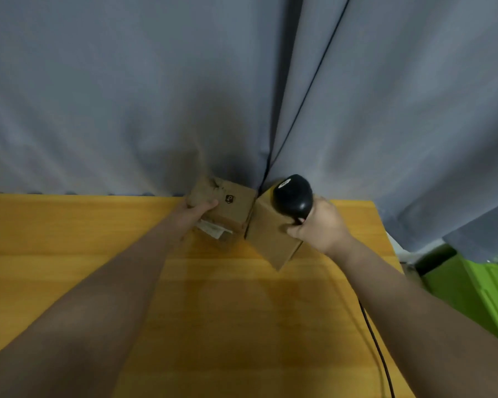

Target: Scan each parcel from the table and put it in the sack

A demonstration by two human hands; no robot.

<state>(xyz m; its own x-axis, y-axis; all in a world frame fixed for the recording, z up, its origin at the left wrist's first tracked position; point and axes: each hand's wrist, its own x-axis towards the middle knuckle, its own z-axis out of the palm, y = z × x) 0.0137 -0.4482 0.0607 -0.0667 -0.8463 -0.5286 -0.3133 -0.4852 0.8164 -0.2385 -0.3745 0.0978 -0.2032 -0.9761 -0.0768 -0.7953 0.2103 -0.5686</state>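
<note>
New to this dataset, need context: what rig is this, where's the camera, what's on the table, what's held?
No machine: a person works bare-handed. The picture comes from a wide-angle camera on their head, looking forward and down, so both forearms enter from the bottom. The left hand grips a cardboard parcel with a white label on its lower side. The right hand holds a black scanner. A second parcel sits on the wooden table, beside the first. A black cable lies along the table's right side. A grey curtain hangs behind; something green at the right edge is unclear.
</note>
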